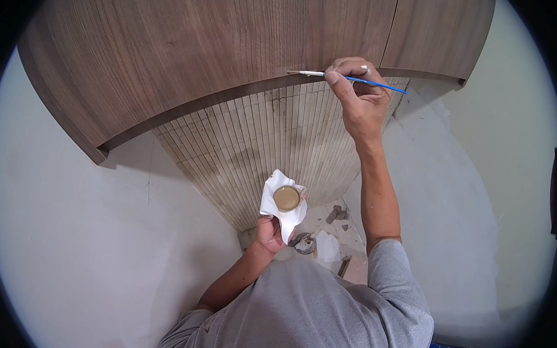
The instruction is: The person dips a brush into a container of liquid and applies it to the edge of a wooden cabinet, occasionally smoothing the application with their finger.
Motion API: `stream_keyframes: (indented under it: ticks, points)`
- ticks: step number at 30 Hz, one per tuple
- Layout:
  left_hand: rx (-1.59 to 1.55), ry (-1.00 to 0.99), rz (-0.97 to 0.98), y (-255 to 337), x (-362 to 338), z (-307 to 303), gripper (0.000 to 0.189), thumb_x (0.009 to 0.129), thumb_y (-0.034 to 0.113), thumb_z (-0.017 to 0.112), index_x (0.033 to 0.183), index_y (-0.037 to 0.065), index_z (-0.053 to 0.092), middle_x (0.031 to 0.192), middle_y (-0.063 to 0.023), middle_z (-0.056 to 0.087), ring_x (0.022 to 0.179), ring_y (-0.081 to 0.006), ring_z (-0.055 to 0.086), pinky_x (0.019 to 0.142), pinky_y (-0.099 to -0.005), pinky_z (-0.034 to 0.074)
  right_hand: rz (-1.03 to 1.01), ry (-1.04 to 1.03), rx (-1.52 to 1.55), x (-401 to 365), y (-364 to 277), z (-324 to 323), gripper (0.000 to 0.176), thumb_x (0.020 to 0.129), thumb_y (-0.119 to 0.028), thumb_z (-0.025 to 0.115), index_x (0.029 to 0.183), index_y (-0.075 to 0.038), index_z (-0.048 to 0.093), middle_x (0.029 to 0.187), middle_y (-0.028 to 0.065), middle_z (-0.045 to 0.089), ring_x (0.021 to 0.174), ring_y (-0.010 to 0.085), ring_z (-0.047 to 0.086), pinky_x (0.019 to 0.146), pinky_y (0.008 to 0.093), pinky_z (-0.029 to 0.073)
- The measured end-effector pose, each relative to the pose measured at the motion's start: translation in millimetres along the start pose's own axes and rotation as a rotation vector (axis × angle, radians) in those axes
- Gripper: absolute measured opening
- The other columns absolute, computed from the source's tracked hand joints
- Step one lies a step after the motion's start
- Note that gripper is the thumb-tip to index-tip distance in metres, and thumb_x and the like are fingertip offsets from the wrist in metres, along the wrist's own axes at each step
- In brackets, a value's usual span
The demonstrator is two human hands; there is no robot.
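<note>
The brush (311, 73) is thin, with a blue handle and a pale tip, and it lies almost level against the lower edge of the wood cabinet (203, 46). Below the cabinet is a ribbed panel (255, 148), with scraps (337, 214) on the floor. The right hand (356, 98) is raised and pinches the brush between its fingers. The left hand (268, 232) is held lower, gripping a small round jar (286, 198) of tan paint wrapped in white cloth (268, 201).
</note>
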State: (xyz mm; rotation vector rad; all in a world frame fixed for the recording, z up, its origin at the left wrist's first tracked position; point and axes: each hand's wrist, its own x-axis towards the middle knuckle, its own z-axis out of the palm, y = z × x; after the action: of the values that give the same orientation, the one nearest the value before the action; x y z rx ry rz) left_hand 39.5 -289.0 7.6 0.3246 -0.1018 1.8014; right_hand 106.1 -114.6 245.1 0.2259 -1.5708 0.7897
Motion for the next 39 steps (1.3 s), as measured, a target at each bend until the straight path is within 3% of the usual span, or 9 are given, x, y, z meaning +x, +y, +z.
stream_keyframes:
  ticks: [10,13,16,24,33,39]
  points:
    - [-0.015,-0.001,-0.001,0,0,-2,0.06,0.088,0.025,0.072,0.143,0.017,0.049,0.138,-0.0071,0.058,0.127,-0.0275,0.055,0.115,-0.0462,0.043,0.077,0.06,0.086,1,-6,5,0.009,0.085,-0.003,0.075,0.086,-0.002,0.067,0.087,0.005,0.067,0.077,0.0101,0.06,0.068,0.0254,0.048]
    - [0.022,0.098,0.037,-2,0,-6,0.072,0.083,0.026,0.076,0.147,0.014,0.044,0.142,-0.0127,0.054,0.128,-0.0344,0.055,0.109,-0.0446,0.049,0.033,0.035,0.026,1,-1,4,0.01,0.085,-0.004,0.075,0.087,-0.002,0.066,0.088,0.005,0.067,0.077,0.0101,0.06,0.068,0.0257,0.049]
    - [0.014,0.074,0.037,-2,0,-5,0.073,0.082,0.024,0.076,0.147,0.014,0.044,0.142,-0.013,0.054,0.128,-0.0347,0.055,0.11,-0.045,0.049,0.0,-0.013,-0.015,1,2,-2,0.01,0.086,-0.004,0.075,0.088,-0.002,0.066,0.088,0.0049,0.067,0.078,0.01,0.06,0.068,0.0257,0.048]
    - [0.026,0.06,0.047,-2,0,-6,0.069,0.086,0.029,0.074,0.146,0.014,0.045,0.142,-0.0131,0.054,0.128,-0.0351,0.054,0.112,-0.0456,0.046,0.109,0.077,0.092,2,-7,3,0.009,0.085,-0.004,0.075,0.084,-0.002,0.066,0.087,0.0049,0.067,0.078,0.0101,0.06,0.069,0.0251,0.048]
    - [-0.041,0.062,0.002,0,-1,-14,0.062,0.091,0.031,0.069,0.146,0.017,0.045,0.142,-0.0085,0.054,0.129,-0.0331,0.053,0.114,-0.0462,0.043,0.057,-0.045,0.004,1,-1,-8,0.009,0.085,-0.005,0.075,0.085,-0.002,0.067,0.086,0.0049,0.067,0.078,0.0113,0.061,0.072,0.0263,0.048]
    - [-0.048,0.057,-0.006,0,-1,-24,0.057,0.095,0.033,0.064,0.146,0.018,0.045,0.142,-0.007,0.054,0.13,-0.0329,0.052,0.113,-0.0464,0.043,0.096,0.058,0.046,2,-7,-3,0.008,0.085,-0.005,0.076,0.085,-0.003,0.067,0.084,0.0037,0.067,0.076,0.0104,0.061,0.071,0.0259,0.049]
